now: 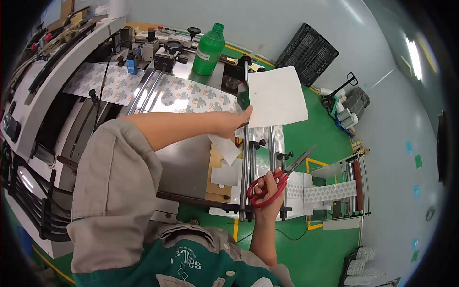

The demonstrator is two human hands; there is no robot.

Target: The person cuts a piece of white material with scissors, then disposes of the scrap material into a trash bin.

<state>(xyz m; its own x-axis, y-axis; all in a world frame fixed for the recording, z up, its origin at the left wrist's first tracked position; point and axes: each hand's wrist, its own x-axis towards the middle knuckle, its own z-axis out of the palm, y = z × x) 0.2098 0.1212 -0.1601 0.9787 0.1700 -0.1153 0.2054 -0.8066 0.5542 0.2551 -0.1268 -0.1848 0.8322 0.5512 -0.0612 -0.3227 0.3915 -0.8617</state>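
My left hand [235, 122] reaches across the machine to the near left edge of a square white sheet [278, 98]. Its thumb lies along that edge; the other fingers are hidden. The sheet hangs over the far end of the metal rollers [246, 160]. Closed around red-handled scissors [282, 184], my right hand [270, 201] is at the near end of the rollers. The blades point away and to the right, apart from the sheet. Below my left wrist, small white paper pieces [225, 174] lie at the edge of the machine.
A green bottle [209, 50] stands on the machine behind a printed web [196, 95]. At right is a roller stand [356, 186] carrying printed material. A black plastic pallet [307, 55] leans on the wall, with a pallet jack [340, 91] near it.
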